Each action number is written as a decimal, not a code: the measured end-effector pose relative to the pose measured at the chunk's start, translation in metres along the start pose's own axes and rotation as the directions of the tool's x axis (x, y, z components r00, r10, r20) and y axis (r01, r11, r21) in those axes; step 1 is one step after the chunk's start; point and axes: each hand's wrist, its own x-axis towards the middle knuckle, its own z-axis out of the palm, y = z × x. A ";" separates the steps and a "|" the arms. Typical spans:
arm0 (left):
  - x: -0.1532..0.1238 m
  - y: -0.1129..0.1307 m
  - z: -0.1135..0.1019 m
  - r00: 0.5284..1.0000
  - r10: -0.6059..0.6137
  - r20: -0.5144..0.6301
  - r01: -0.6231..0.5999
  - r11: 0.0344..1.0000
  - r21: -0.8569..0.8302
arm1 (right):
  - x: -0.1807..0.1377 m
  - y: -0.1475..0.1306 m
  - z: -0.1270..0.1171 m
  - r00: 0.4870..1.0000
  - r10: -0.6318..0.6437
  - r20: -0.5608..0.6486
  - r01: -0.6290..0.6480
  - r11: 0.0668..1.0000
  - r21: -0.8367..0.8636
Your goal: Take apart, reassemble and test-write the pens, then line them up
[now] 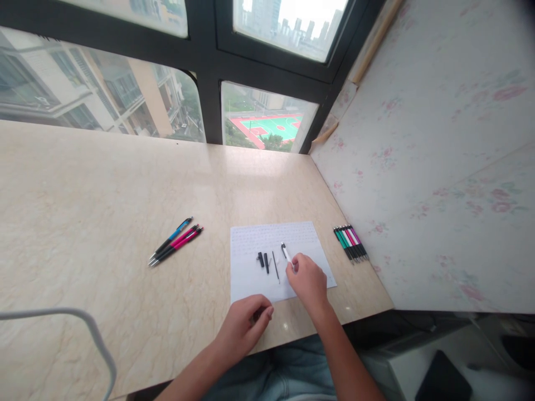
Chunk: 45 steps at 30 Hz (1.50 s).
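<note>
A sheet of paper (246, 284) with lines of writing lies near the front edge of the tabletop. My right hand (308, 279) is over its right part, thumb and fingers pinching a white pen (285, 252) with a dark end. Left of that pen lie a thin dark ink refill (276, 266), a black tapered pen part (266, 263) and a short black clip piece (260, 259). A tiny item beside the refill is too small to name. My left hand (247, 323) rests at the paper's lower left corner, fingers curled; their inside is hidden.
On the left lie 3 pens, a blue one (178, 231) and two pink ones. Several coloured pens (351, 244) sit in a row by the papered wall (438, 184) on the right. A grey cable (86, 318) arches at lower left. A window (209, 72) borders the back.
</note>
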 end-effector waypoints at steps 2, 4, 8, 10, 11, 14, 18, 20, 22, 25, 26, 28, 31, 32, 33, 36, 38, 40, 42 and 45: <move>0.000 0.000 0.000 1.000 -0.001 0.002 0.001 1.000 0.005 | -0.004 0.001 0.001 1.000 -0.007 -0.012 0.007 1.000 0.018; 0.000 0.001 0.000 1.000 0.003 0.004 -0.003 1.000 0.007 | -0.008 0.001 0.004 1.000 -0.018 -0.016 0.018 0.999 0.030; 0.000 0.003 0.000 1.000 0.012 0.001 -0.012 1.000 0.006 | -0.016 -0.004 0.007 0.999 -0.041 -0.018 0.042 0.998 0.044; 0.001 0.004 -0.001 1.000 0.011 -0.005 -0.011 1.000 0.005 | -0.018 -0.005 0.008 0.999 -0.046 -0.025 0.047 0.998 0.035; 0.001 0.005 -0.001 1.000 0.011 -0.006 -0.011 1.000 0.005 | -0.018 -0.005 0.008 0.999 -0.047 -0.027 0.048 0.998 0.027; 0.001 0.005 0.000 1.000 0.012 -0.006 -0.012 1.000 0.007 | -0.019 -0.006 0.008 0.999 -0.038 -0.015 0.038 0.999 0.004; 0.000 0.005 0.001 1.000 0.015 0.003 -0.015 1.000 0.011 | -0.018 -0.010 0.009 1.000 -0.018 0.016 0.018 1.000 -0.014; 0.000 0.005 0.001 1.000 0.025 0.011 -0.025 1.000 0.012 | -0.017 -0.011 0.010 1.000 -0.006 0.019 0.006 1.000 -0.015; -0.001 0.005 0.000 0.999 0.035 0.017 -0.035 0.999 0.004 | -0.016 -0.013 0.010 1.000 0.007 0.023 -0.007 1.000 -0.014; -0.001 0.006 -0.001 0.999 0.041 0.018 -0.040 0.999 -0.026 | -0.016 -0.013 0.008 1.000 0.016 0.026 -0.016 1.000 -0.006; -0.001 0.006 -0.002 0.999 0.039 0.015 -0.038 0.998 -0.040 | -0.016 -0.012 0.007 1.000 0.015 0.023 -0.015 1.000 0.003; 0.000 0.006 -0.002 1.000 0.025 -0.003 -0.025 0.997 -0.068 | -0.016 -0.010 0.005 1.000 0.006 0.010 -0.006 1.000 0.027; 0.000 0.005 -0.002 0.998 -0.021 -0.058 0.014 0.993 -0.113 | -0.018 -0.006 0.006 1.000 -0.001 -0.021 0.002 0.998 0.056; 0.000 0.005 -0.002 0.996 -0.037 -0.076 0.027 0.991 -0.129 | -0.018 -0.004 0.007 1.000 -0.002 -0.030 0.004 0.998 0.061; 0.000 0.004 -0.002 0.995 -0.049 -0.089 0.036 0.989 -0.145 | -0.018 -0.003 0.008 0.999 -0.003 -0.037 0.005 0.998 0.068; 0.001 0.002 -0.001 0.992 -0.076 -0.102 0.054 0.978 -0.204 | -0.017 0.000 0.009 0.999 0.010 -0.049 -0.003 0.991 0.137; 0.002 0.000 -0.001 0.989 -0.106 -0.100 0.075 0.958 -0.278 | -0.018 -0.001 0.006 0.998 0.014 -0.065 0.002 0.972 0.237; 0.004 -0.001 -0.002 0.983 -0.154 -0.101 0.106 0.920 -0.377 | -0.022 -0.005 0.001 0.996 -0.016 -0.086 0.047 0.928 0.370; 0.006 -0.001 -0.004 0.972 -0.207 -0.112 0.132 0.874 -0.468 | -0.030 -0.014 -0.005 0.991 -0.104 -0.083 0.132 0.850 0.511; 0.009 0.000 -0.010 0.948 -0.278 -0.154 0.152 0.823 -0.548 | -0.042 -0.028 -0.012 0.946 -0.324 -0.019 0.255 0.705 0.661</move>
